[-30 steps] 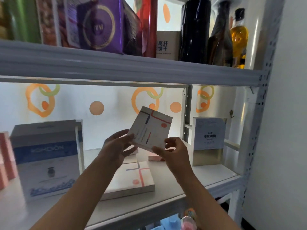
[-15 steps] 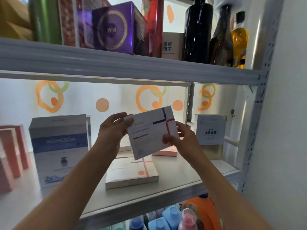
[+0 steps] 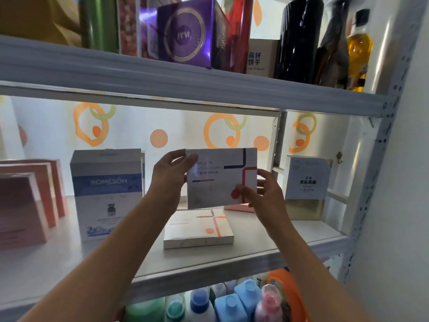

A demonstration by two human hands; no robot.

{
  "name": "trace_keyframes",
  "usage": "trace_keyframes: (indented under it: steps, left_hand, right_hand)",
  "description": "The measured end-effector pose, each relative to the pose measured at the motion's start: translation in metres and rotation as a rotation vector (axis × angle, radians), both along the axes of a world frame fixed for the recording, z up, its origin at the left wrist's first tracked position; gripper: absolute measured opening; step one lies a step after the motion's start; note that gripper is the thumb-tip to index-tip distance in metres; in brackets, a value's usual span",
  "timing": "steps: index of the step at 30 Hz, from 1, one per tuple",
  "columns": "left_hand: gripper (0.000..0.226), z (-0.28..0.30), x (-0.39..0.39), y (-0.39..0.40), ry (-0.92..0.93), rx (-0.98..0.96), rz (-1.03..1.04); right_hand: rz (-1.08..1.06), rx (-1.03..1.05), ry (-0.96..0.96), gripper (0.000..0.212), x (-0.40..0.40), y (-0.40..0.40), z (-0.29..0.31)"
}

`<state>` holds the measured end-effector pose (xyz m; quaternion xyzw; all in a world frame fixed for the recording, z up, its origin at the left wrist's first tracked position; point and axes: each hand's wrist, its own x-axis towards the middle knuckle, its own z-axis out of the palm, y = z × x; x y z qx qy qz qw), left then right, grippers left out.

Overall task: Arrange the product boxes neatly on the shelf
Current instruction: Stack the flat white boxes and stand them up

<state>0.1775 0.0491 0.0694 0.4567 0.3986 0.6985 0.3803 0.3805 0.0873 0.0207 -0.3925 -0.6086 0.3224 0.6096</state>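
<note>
A flat white box (image 3: 221,178) is held up in the air, just above its twin (image 3: 198,230) lying flat on the shelf (image 3: 232,259). The left hand (image 3: 169,180) grips its left edge and the right hand (image 3: 260,194) pinches its right edge. It is not put down yet. Left of the twin, a tall box (image 3: 108,194) stands neatly and reads "ROMESON". Pink boxes (image 3: 27,201) stand further left.

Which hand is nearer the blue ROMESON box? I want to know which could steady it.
Left. The left hand grips the held white box just right of the ROMESON box; the right hand holds that box's far right edge.
</note>
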Motion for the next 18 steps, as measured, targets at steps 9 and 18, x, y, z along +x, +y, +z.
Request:
trace_keyframes:
  steps: [9, 18]
  left_hand:
    - [0.025, -0.017, -0.006, -0.011, 0.258, -0.154, 0.011]
    - [0.035, -0.068, -0.010, 0.008, 0.688, -0.469, 0.174]
  right_hand:
    - [0.121, -0.175, 0.030, 0.029, -0.002, 0.001, -0.032]
    - [0.086, -0.302, -0.127, 0.018, -0.011, 0.005, -0.046]
